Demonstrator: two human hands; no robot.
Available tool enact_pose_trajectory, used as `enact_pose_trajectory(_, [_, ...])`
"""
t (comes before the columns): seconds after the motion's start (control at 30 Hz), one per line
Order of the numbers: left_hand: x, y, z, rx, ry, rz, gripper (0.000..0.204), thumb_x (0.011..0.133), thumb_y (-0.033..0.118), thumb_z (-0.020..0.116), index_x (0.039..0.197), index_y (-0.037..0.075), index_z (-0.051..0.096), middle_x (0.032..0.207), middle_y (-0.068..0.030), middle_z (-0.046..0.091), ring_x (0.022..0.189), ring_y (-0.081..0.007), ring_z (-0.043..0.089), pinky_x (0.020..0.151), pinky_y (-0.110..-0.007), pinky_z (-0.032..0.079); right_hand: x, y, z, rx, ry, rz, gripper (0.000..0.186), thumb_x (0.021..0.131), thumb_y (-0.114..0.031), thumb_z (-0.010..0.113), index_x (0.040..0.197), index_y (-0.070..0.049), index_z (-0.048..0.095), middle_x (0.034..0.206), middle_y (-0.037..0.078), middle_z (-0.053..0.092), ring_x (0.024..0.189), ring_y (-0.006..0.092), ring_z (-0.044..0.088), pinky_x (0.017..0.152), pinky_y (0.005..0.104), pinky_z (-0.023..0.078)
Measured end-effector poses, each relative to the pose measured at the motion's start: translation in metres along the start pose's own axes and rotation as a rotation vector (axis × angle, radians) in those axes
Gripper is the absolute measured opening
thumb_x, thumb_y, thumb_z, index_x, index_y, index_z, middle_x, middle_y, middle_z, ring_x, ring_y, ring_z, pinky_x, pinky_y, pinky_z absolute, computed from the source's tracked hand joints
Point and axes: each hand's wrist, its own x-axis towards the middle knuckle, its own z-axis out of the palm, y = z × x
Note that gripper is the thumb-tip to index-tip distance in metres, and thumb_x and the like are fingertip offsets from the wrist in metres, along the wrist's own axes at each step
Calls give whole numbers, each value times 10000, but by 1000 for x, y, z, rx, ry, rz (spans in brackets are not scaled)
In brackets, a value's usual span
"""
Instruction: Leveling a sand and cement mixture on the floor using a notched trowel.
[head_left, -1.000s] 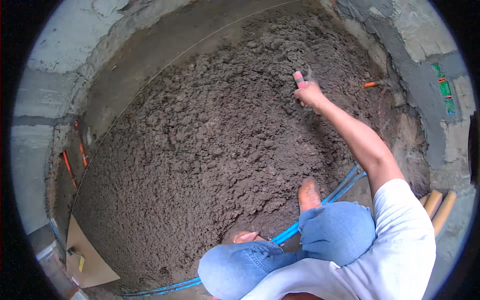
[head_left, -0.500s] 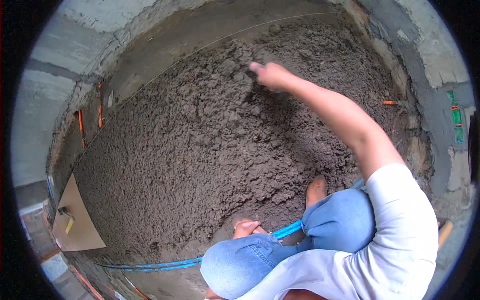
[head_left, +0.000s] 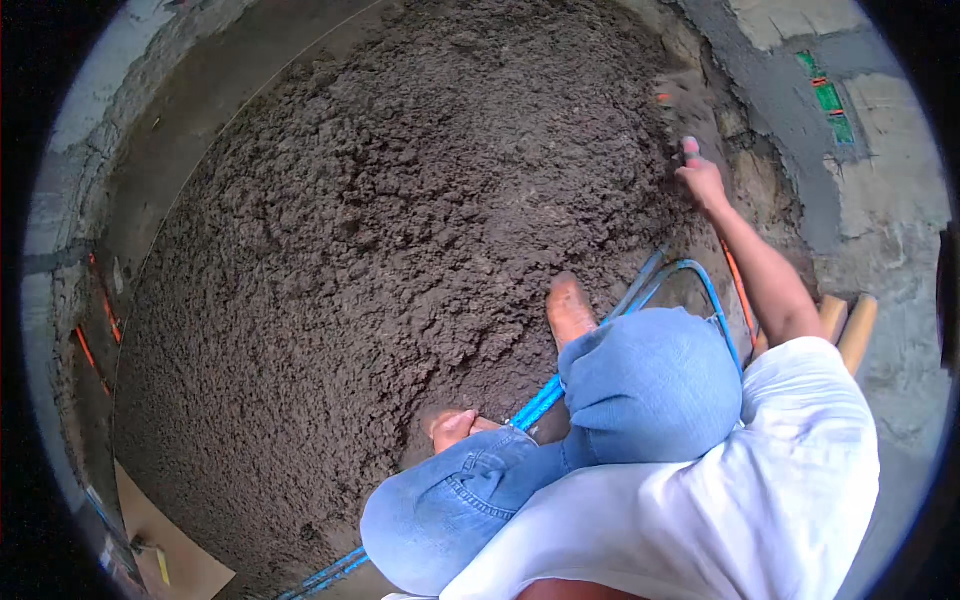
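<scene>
A wide bed of rough, wet grey-brown mortar (head_left: 330, 230) spreads in front of my bare feet. At its right edge, close to the wall base, my right hand (head_left: 702, 184) is closed around a trowel (head_left: 690, 148) with a pinkish handle end. Its blade is hard to make out against the mortar. My left hand (head_left: 455, 428) is low beside my left foot, partly covered by my knee; its fingers show too little to tell their grip. My right foot (head_left: 570, 310) rests at the mortar's near edge.
Blue conduits (head_left: 540, 402) run past my feet, and one loops up beside my right knee. An orange conduit (head_left: 738, 285) and tan tubes (head_left: 857, 333) lie along the right wall. A brown board (head_left: 190, 560) is at the lower left. A thin string (head_left: 215, 145) borders the mortar's far left.
My right hand has moved with the trowel from the far middle of the mortar to its right edge. The view has turned, so the scene sits further left.
</scene>
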Motion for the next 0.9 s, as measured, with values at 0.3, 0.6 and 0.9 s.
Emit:
enact_pose_trajectory(0.3, [-21, -19, -18, -13, -16, -78, 322, 949, 155, 448, 876, -106, 624, 800, -166, 672, 687, -223, 646, 596, -292, 521, -103, -77, 107, 378, -503, 60, 150, 730, -144, 642, 741, -42, 533, 539, 30, 521, 401, 136, 488, 379, 300, 380])
enact_pose_trajectory(0.6, [-25, 25, -1, 185, 73, 85, 195, 888, 114, 577, 856, -59, 662, 791, -101, 672, 689, -156, 626, 605, -281, 501, -204, -175, 153, 39, -714, -541, 261, 682, -220, 634, 839, -16, 598, 831, 207, 648, 804, 351, 635, 733, 439, 486])
enact_pose_trajectory(0.9, [-28, -20, -34, 241, -51, 59, 149, 819, 127, 614, 854, -1, 682, 761, -130, 662, 758, -231, 631, 714, -323, 485, -161, -120, 86, -320, -389, -617, 191, 722, -218, 606, 850, -81, 575, 751, 182, 632, 740, 390, 614, 666, 491, 485])
